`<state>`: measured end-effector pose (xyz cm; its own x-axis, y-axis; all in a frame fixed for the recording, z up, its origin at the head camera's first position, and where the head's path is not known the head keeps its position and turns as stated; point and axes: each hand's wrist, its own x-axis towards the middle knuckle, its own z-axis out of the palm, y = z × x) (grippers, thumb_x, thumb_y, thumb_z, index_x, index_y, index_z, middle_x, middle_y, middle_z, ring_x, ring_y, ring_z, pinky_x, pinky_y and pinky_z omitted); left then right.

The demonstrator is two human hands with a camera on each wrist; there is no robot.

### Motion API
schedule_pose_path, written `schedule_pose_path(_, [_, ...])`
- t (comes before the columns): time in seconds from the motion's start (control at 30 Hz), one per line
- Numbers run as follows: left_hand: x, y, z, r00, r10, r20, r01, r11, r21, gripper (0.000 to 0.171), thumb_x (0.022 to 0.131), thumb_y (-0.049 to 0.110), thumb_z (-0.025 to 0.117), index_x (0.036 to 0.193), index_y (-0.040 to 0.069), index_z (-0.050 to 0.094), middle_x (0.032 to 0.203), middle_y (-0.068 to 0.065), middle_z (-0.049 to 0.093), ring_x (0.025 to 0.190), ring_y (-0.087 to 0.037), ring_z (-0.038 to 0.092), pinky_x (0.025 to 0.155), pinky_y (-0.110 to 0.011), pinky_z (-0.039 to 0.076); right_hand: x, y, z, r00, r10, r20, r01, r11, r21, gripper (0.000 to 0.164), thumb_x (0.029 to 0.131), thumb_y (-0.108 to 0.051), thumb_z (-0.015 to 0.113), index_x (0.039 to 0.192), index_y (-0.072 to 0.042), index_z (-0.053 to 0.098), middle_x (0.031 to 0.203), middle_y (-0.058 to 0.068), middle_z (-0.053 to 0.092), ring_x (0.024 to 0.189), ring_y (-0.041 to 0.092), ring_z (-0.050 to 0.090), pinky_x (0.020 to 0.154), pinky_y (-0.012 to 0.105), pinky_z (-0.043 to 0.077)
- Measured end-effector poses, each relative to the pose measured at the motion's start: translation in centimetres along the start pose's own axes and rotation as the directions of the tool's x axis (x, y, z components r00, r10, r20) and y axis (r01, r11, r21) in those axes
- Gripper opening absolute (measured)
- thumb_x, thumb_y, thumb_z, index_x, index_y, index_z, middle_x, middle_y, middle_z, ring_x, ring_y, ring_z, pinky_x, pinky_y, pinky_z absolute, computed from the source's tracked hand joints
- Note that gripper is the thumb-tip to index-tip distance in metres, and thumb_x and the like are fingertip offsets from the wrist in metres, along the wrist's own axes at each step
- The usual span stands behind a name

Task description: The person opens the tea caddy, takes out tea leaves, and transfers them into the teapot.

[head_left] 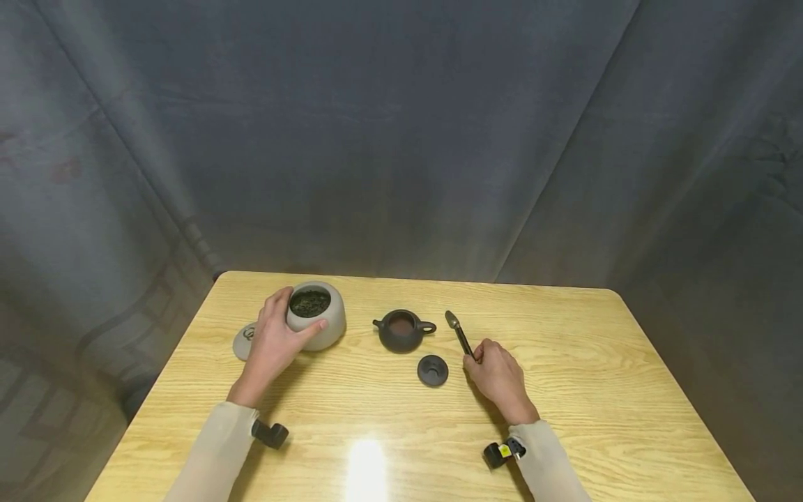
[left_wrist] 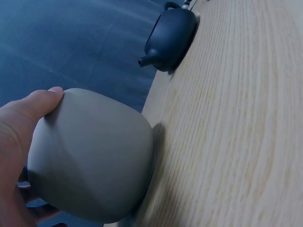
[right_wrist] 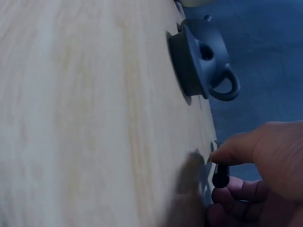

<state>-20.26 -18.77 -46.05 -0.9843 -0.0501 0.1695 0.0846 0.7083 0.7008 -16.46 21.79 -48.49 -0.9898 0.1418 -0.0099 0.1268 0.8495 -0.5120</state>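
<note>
At the left, my left hand (head_left: pixel 276 343) grips a rounded grey jar (head_left: pixel 331 326) by its side, thumb and fingers spread around it. Dark dried tea leaves (head_left: pixel 309 303) show inside its mouth. In the left wrist view, the jar (left_wrist: pixel 94 156) fills the lower left, with the thumb near its rim. My right hand (head_left: pixel 498 376) pinches the black handle of a small spoon (head_left: pixel 462 337), whose metal bowl points away from me. From the right wrist, the handle end (right_wrist: pixel 220 176) shows between thumb and fingers. A dark teapot (head_left: pixel 401 339) stands uncovered between the hands.
The teapot's dark round lid (head_left: pixel 433 371) lies on the table in front of it. Partly behind my left hand is the jar's grey lid (head_left: pixel 241 343). A grey curtain (head_left: pixel 401 139) hangs beyond the far edge of the wooden table (head_left: pixel 602 390).
</note>
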Motion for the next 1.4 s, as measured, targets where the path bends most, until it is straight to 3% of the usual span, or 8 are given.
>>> schedule_pose_path(0.3, [-0.1,0.0,0.0,1.000,0.003,-0.008,-0.003,1.000,0.012,0.106,0.090,0.055,0.081,0.166,-0.001,0.031,0.170,-0.025,0.031,0.156,-0.047,0.032,0.124,-0.071,0.030,0.1,0.1,-2.0,0.999,-0.016,-0.034,0.015,1.000,-0.024,0.018,0.101,-0.023,0.065,0.096,-0.006,0.063,0.075,0.007,0.063,0.060,0.021,0.053,0.053,0.031,0.037])
schedule_pose_path(0.67, [-0.1,0.1,-0.1,1.000,0.000,0.002,0.000,1.000,0.012,0.107,0.091,0.056,0.080,0.166,0.000,0.030,0.171,-0.025,0.031,0.156,-0.046,0.032,0.124,-0.070,0.031,0.8,-0.7,-4.4,0.983,-0.136,-0.120,0.126,0.988,-0.088,0.019,0.105,-0.020,0.067,0.104,-0.001,0.070,0.083,0.014,0.075,0.058,0.021,0.058,0.050,0.033,0.040])
schedule_pose_path(1.03, [0.0,0.1,-0.1,1.000,-0.002,0.007,0.002,1.000,0.015,0.106,0.091,0.057,0.080,0.167,0.001,0.030,0.171,-0.024,0.031,0.155,-0.046,0.033,0.123,-0.070,0.032,1.0,-1.9,-5.6,0.913,-0.264,-0.311,0.251,0.964,-0.084,0.024,0.106,-0.023,0.068,0.101,-0.001,0.075,0.080,0.012,0.077,0.055,0.021,0.061,0.051,0.038,0.046])
schedule_pose_path(1.23, [-0.1,0.1,-0.1,1.000,0.000,0.004,0.000,1.000,0.021,0.106,0.091,0.058,0.079,0.166,0.001,0.030,0.171,-0.024,0.031,0.155,-0.046,0.033,0.123,-0.070,0.032,0.8,-3.2,-6.4,0.880,-0.307,-0.363,0.296,0.951,-0.087,0.026,0.106,-0.025,0.068,0.099,-0.002,0.075,0.076,0.011,0.074,0.050,0.015,0.052,0.049,0.033,0.040])
schedule_pose_path(1.4, [-0.1,0.2,-0.1,1.000,0.001,0.001,-0.001,1.000,0.016,0.106,0.091,0.057,0.080,0.166,0.000,0.031,0.171,-0.024,0.031,0.155,-0.046,0.033,0.123,-0.070,0.032,0.5,-4.6,-6.8,0.842,-0.361,-0.401,0.347,0.931,-0.110,0.023,0.105,-0.024,0.070,0.097,-0.003,0.075,0.073,0.009,0.073,0.048,0.013,0.051,0.050,0.034,0.042])
